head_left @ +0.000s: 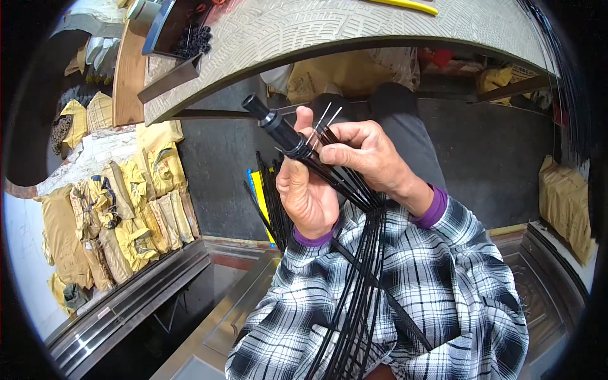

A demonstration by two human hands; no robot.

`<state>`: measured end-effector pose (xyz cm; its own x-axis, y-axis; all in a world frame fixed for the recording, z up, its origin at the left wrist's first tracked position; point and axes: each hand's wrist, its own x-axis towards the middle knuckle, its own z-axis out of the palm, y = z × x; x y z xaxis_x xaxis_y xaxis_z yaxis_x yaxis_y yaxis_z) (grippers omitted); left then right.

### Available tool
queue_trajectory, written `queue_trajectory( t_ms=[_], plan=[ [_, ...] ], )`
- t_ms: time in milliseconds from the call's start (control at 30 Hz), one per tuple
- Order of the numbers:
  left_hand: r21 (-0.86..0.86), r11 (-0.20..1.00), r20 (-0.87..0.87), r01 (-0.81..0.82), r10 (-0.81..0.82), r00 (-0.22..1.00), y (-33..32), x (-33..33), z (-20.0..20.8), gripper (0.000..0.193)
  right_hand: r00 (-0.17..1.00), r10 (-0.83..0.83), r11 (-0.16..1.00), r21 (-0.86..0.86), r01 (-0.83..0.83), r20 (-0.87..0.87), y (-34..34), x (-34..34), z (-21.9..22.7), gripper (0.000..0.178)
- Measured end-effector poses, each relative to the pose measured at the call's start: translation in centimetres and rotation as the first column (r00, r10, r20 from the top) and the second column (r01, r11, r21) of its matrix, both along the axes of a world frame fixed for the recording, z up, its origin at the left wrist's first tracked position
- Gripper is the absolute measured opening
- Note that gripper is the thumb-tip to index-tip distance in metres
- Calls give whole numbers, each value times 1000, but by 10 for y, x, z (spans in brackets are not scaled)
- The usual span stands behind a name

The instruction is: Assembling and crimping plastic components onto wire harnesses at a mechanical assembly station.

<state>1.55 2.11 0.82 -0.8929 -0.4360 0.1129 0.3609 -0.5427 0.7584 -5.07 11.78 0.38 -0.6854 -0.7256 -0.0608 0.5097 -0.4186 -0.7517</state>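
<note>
My left hand (pixel 311 201) is closed around the lower part of a black umbrella runner (pixel 278 128), a stepped plastic tube tilted up to the left. Thin black umbrella ribs (pixel 354 190) fan from its collar, run past my hands and hang down over my checked shirt. My right hand (pixel 375 158) pinches a few of these ribs between thumb and fingers, close to the collar. Slim silvery rib ends (pixel 329 115) stick up just above the right fingertips. How the ribs join the collar is partly hidden by my fingers.
Ahead stands a textured grey table (pixel 304 31) with a yellow strip on it. At its left sits a blue-edged box (pixel 166 31) by small black parts (pixel 194 42). Paper-wrapped bundles (pixel 120 215) lie on the left; dark rods (pixel 563 76) hang at the right.
</note>
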Motion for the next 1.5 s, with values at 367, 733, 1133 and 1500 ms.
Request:
queue_trajectory(
  t_ms=[367, 733, 1133, 1500],
  plan=[
    [-180, 980, 97, 84, -68, 993, -6, 1, 11, 38, 981, 105, 977, -201, -71, 162, 3, 2, 10, 33],
    [-408, 902, -50, -144, 135, 990, 13, -18, 39, 74, 757, -527, 848, -301, 437, -387, -15, -11, 30, 11],
    [-294, 855, -55, -428, 431, 900, -11, -9, 19, 27, 872, -303, 953, -91, 290, -384, -23, 5, 5, 16],
    [-336, 778, -5, -531, 562, 827, -15, 3, 6, 26, 285, -253, 745, 1, 667, -925, -39, 21, 1, 14]
  ],
)
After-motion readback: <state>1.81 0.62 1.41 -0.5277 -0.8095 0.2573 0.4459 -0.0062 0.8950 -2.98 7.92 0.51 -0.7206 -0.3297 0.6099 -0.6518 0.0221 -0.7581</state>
